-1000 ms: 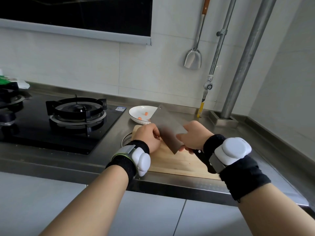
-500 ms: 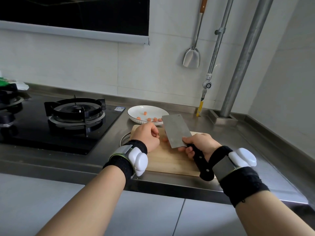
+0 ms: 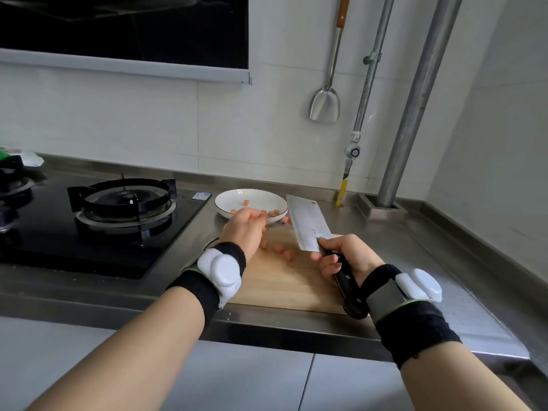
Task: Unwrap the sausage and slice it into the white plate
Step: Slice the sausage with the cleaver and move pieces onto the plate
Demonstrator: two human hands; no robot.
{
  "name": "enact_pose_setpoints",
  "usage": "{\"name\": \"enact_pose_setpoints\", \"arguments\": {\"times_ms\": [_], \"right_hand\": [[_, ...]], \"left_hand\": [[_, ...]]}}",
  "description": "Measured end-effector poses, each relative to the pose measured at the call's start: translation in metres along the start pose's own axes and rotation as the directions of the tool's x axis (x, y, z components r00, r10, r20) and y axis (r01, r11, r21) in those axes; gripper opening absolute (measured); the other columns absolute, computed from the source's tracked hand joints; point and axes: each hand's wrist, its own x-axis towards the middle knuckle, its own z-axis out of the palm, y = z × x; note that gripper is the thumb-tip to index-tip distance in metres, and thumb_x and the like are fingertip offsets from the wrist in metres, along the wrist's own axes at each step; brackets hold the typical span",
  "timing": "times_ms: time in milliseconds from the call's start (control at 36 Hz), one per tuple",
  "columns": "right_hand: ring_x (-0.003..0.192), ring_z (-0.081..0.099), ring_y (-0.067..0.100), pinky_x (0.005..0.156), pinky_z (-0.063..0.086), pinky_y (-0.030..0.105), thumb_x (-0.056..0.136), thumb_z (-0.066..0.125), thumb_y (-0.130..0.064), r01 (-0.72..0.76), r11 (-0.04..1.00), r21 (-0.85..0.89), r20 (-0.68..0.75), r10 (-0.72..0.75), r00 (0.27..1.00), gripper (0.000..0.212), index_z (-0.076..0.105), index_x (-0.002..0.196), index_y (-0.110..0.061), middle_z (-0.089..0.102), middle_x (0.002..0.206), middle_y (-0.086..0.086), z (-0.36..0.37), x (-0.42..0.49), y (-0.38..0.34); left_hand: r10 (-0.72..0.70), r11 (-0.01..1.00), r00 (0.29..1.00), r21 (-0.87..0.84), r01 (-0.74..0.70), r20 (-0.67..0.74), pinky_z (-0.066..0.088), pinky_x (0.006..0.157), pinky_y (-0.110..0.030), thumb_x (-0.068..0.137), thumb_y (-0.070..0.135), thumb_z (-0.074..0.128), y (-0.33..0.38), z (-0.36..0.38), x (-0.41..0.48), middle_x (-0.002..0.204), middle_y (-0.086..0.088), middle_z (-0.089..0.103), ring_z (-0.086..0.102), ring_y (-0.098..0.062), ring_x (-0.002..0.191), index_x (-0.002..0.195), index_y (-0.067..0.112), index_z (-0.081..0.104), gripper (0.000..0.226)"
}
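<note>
Right hand [image 3: 341,259] is wrapping its fingers tight round the cleaver [image 3: 308,223] handle. Left hand [image 3: 246,229] is curling its fingers at the white plate [image 3: 237,200] rim; pinching anything? Can't tell. Sausage slices [image 3: 287,255] are lying on the cutting board [image 3: 281,283] and plate.

Nothing legible. A blue-and-white sticker [image 3: 201,196] on the gas hob's [image 3: 169,250] corner, a tiny mark on the cleaver [image 3: 308,223] and a tag [image 3: 355,138] on the gas pipe are too small to read.
</note>
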Motion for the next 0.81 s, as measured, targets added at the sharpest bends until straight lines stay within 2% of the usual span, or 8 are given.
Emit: {"name": "enact_pose_setpoints", "arguments": {"times_ms": [139, 250, 333, 528, 611, 667, 750, 806], "right_hand": [[0.035, 0.035, 0.01, 0.03, 0.03, 0.018, 0.096, 0.049, -0.006, 0.039, 0.999, -0.013, 0.02, -0.038, 0.999, 0.006, 0.047, 0.1, -0.002, 0.058, 0.068, 0.02, -0.002, 0.0, 0.001], [0.035, 0.035, 0.01, 0.03, 0.03, 0.018, 0.097, 0.049, -0.006, 0.04, 0.999, -0.02, 0.041, -0.039, 0.998, 0.01, 0.048, 0.105, -0.001, 0.058, 0.068, 0.02, -0.002, 0.001, 0.003], [0.036, 0.035, 0.01, 0.031, 0.03, 0.018, 0.096, 0.051, -0.007, 0.037, 0.999, -0.037, 0.029, -0.036, 0.999, 0.011, 0.05, 0.105, 0.0, 0.06, 0.068, 0.02, -0.002, 0.002, 0.003], [0.036, 0.036, 0.01, 0.031, 0.03, 0.018, 0.097, 0.05, -0.007, 0.048, 0.999, -0.021, 0.032, -0.047, 0.998, 0.009, 0.051, 0.102, 0.0, 0.06, 0.069, 0.02, -0.001, 0.002, 0.004], [0.036, 0.036, 0.01, 0.031, 0.03, 0.017, 0.098, 0.049, -0.006, 0.06, 0.998, -0.002, 0.025, -0.059, 0.998, 0.007, 0.052, 0.1, 0.0, 0.06, 0.068, 0.02, 0.0, 0.0, 0.003], [0.036, 0.037, 0.01, 0.031, 0.031, 0.017, 0.098, 0.048, -0.006, 0.062, 0.998, -0.005, 0.008, -0.062, 0.998, 0.01, 0.052, 0.105, 0.001, 0.06, 0.068, 0.02, 0.0, -0.002, 0.003], [0.036, 0.039, 0.01, 0.031, 0.033, 0.018, 0.099, 0.048, -0.004, 0.084, 0.994, -0.075, -0.052, -0.088, 0.995, 0.022, 0.052, 0.118, 0.006, 0.061, 0.069, 0.021, 0.002, -0.005, 0.004], [0.036, 0.041, 0.011, 0.032, 0.035, 0.018, 0.1, 0.047, -0.005, 0.087, 0.989, -0.124, -0.101, -0.1, 0.99, 0.02, 0.052, 0.117, 0.005, 0.062, 0.067, 0.021, 0.003, -0.011, 0.004]], "left_hand": [[-0.265, 0.78, 0.936, -0.52, 0.349, 0.231, 0.048, 0.096, -0.035, 0.1, 0.047, 0.041, 0.036, 0.018, 0.004, 0.121, -0.021, 0.058, 0.059, -0.03, 0.11, 0.124, -0.007, 0.051, 0.06], [-0.341, 0.613, 0.823, -0.556, 0.561, 0.454, 0.048, 0.093, -0.042, 0.095, 0.063, 0.033, 0.051, 0.026, 0.001, 0.136, -0.018, 0.052, 0.056, -0.032, 0.117, 0.14, -0.005, 0.038, 0.081], [-0.338, 0.563, 0.782, -0.554, 0.614, 0.524, 0.049, 0.082, -0.042, 0.096, 0.061, 0.033, 0.052, 0.028, 0.002, 0.129, -0.017, 0.058, 0.057, -0.031, 0.115, 0.137, -0.006, 0.043, 0.079], [-0.404, 0.608, 0.806, -0.531, 0.59, 0.433, 0.05, 0.069, -0.032, 0.098, 0.01, 0.047, 0.048, 0.017, 0.004, 0.11, -0.014, 0.059, 0.05, -0.016, 0.064, 0.12, -0.005, 0.054, 0.028], [-0.43, 0.664, 0.83, -0.498, 0.557, 0.356, 0.048, 0.066, -0.025, 0.092, -0.013, 0.035, 0.051, 0.01, 0.008, 0.107, -0.019, 0.06, 0.059, -0.018, 0.082, 0.1, -0.004, 0.058, 0.026], [-0.428, 0.698, 0.854, -0.493, 0.52, 0.295, 0.05, 0.067, -0.022, 0.092, -0.013, 0.032, 0.052, 0.004, 0.011, 0.097, -0.019, 0.064, 0.058, -0.016, 0.083, 0.098, -0.004, 0.059, 0.029], [-0.387, 0.806, 0.909, -0.422, 0.416, 0.156, 0.046, 0.066, -0.021, 0.093, -0.01, 0.039, 0.051, -0.005, 0.015, 0.065, -0.011, 0.066, 0.057, -0.011, 0.061, 0.094, 0.0, 0.059, 0.022], [-0.359, 0.884, 0.933, -0.309, 0.352, 0.035, 0.041, 0.061, -0.021, 0.091, -0.011, 0.042, 0.042, -0.009, 0.02, 0.076, -0.007, 0.061, 0.053, -0.013, 0.055, 0.101, 0.001, 0.06, 0.024]]}}
